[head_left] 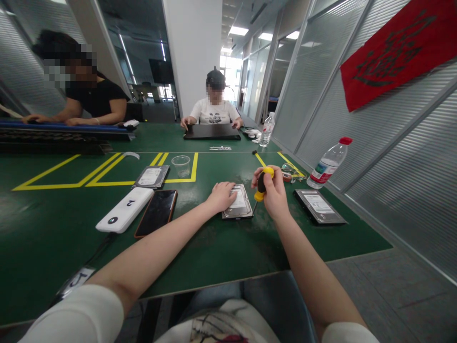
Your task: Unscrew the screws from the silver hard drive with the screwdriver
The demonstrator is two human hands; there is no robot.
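A silver hard drive (pixel 240 204) lies flat on the green table (pixel 221 247) in front of me. My left hand (pixel 221 196) rests on its left edge, fingers curled over it. My right hand (pixel 273 192) is closed round a screwdriver (pixel 262 185) with a yellow and black handle, held upright. Its thin shaft points down at the drive's right edge.
A second hard drive (pixel 320 206) lies to the right, a third (pixel 151 176) at the back left beside a clear plastic cup (pixel 181 166). A white power bank (pixel 124 209) and a phone (pixel 157 212) lie left. A water bottle (pixel 327 164) stands right. Two other people sit across the table.
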